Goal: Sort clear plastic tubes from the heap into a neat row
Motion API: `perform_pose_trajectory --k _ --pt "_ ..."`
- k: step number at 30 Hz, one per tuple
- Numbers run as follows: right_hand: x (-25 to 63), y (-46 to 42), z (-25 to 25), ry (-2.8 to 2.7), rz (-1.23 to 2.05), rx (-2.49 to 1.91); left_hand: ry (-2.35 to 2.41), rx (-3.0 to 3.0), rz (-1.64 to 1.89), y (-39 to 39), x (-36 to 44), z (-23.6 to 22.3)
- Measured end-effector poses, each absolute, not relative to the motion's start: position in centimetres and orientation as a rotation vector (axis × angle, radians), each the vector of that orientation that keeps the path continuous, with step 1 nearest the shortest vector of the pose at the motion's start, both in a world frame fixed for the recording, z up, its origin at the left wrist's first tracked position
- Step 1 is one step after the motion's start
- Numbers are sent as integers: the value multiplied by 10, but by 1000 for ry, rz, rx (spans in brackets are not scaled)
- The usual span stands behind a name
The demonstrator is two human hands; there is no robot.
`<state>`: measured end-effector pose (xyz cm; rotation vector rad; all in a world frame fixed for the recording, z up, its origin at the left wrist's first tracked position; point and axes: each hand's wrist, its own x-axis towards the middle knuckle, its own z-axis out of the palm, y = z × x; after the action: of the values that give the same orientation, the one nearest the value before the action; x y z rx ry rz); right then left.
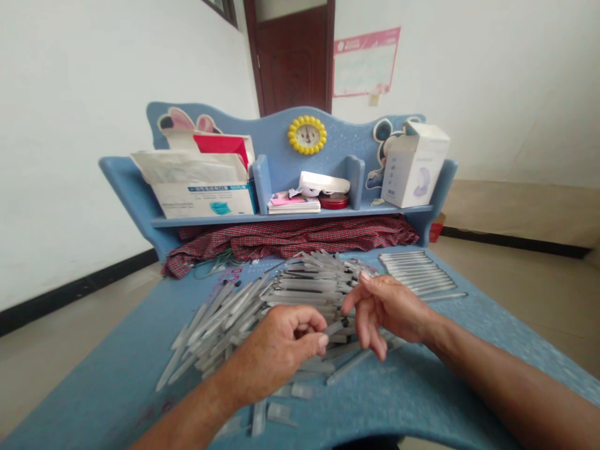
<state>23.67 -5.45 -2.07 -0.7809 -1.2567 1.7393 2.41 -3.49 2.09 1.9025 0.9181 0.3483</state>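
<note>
A big loose heap of clear plastic tubes (pixel 262 303) lies on the blue desk (pixel 403 400). My left hand (pixel 276 353) is curled over the near edge of the heap, thumb and fingers pinched on a thin clear piece (pixel 335 327) whose far end reaches my right hand. My right hand (pixel 387 309) hovers just right of the heap, thumb and forefinger together near that piece, the other fingers hanging loose. A neat row of tubes (pixel 417 274) lies side by side to the right. A few short clear caps (pixel 281 412) are scattered near my left wrist.
A red plaid cloth (pixel 290 240) is bunched at the back under the desk shelf. The shelf carries a box of masks (pixel 201 187), a stack of papers (pixel 293 203), a red tin (pixel 334 201) and a white box (pixel 415 165). A yellow clock (pixel 307 134) sits on the backboard.
</note>
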Motion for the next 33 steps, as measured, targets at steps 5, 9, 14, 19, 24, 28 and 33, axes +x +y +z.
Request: perform_pose_trajectory --k 5,9,14,19,24,28,33 --pt "238 -54 -21 -1269 1780 -765 934 1905 360 -35 24 22" --pt "235 -57 -23 -1387 1701 -848 929 1903 348 -34 24 20" --pt "228 -60 -26 -1552 1423 -1025 938 1938 332 -33 24 18" --pt "229 -61 -26 -1762 1169 -1080 946 1937 341 -34 24 18" --pt "229 -61 -26 -1709 1180 -1055 930 1948 331 -34 24 18" --pt "226 -61 -23 -1834 1040 -1044 980 2028 291 -33 23 16" --pt "228 -59 -19 -1904 914 -993 1008 2079 362 -24 21 8"
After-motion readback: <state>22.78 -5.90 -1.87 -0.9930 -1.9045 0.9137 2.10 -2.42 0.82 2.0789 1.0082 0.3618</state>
